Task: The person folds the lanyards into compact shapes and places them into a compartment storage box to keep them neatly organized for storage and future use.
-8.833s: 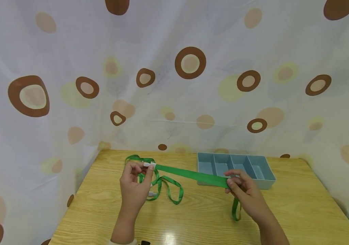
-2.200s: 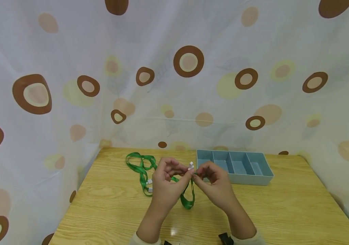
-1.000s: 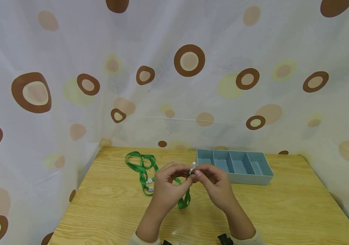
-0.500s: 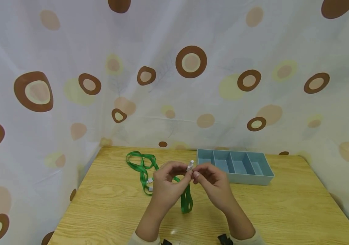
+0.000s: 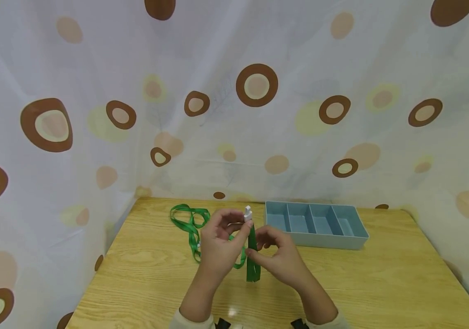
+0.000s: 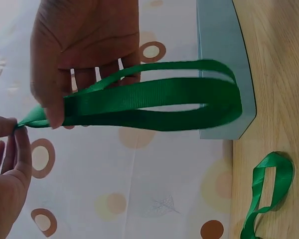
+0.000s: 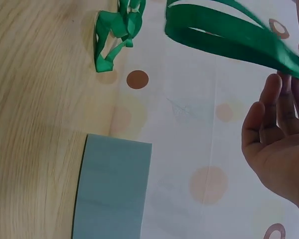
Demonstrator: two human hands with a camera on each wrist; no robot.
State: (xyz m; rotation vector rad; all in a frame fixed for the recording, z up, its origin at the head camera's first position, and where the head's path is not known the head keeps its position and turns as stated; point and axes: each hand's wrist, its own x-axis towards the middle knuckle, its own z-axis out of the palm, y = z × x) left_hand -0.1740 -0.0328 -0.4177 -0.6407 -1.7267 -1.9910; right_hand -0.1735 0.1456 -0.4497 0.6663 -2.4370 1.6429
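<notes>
- Only the head view gives us the white clip (image 5: 248, 213), upright just above the fingertips of the left hand (image 5: 219, 244); neither wrist view shows it.
- The left wrist view spreads out the held green ribbon (image 6: 154, 94) beautifully: strands gathered narrow at the pinch, swelling into long rounded loops. From the head it's a slim, dark strip hanging above the surface (image 5: 148, 283), between the two hands.
- And the blue-grey tray (image 5: 333, 241): the head shows four compartments side by side, while the wrist cameras catch just its plain outer side.
- Over on the surface, left of the held bunch and behind it, a tangled loose ribbon (image 5: 193, 240); whether it joins the held one, I can't tell.
- Here's the left hand: thumb and a finger squeezed together on the ribbon's top, right under the clip.
- Lower down, the right hand (image 5: 281, 258): thumb laid across the ribbon, loosely bent fingers on its far side, a narrow opening between; pinching or only touching, I can't tell.
- Both forearms slant up and inward from the near side, pale sleeves (image 5: 193, 322) at the bottom edge. The left hand stands higher, the right just beside and below it.
</notes>
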